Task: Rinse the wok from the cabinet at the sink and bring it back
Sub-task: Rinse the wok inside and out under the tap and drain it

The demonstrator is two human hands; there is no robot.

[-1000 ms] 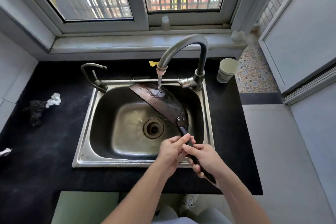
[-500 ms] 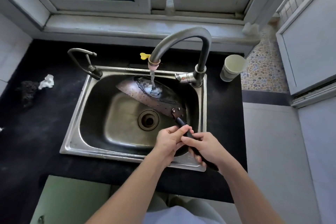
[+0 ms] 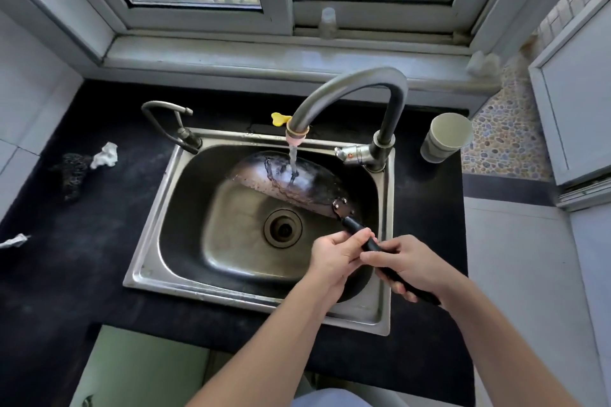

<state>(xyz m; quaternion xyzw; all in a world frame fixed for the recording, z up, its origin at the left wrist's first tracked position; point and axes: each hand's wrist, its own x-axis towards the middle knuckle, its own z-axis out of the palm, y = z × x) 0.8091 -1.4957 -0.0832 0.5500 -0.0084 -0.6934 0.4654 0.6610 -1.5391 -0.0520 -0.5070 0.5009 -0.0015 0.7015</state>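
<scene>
While the wok (image 3: pixel 297 187) hangs tilted in the sink (image 3: pixel 150 254) with water (image 3: pixel 293 158) striking its dark surface, the job, I judge, is to roll it so the stream reaches every part. The left hand (image 3: pixel 334 258) pinches the handle (image 3: pixel 355 227) near the bowl, and the right hand (image 3: pixel 413 269) curls round it lower down. Turn slowly with both, tilt low to curb splashing, and stay clear of the tap (image 3: pixel 350 86).
</scene>
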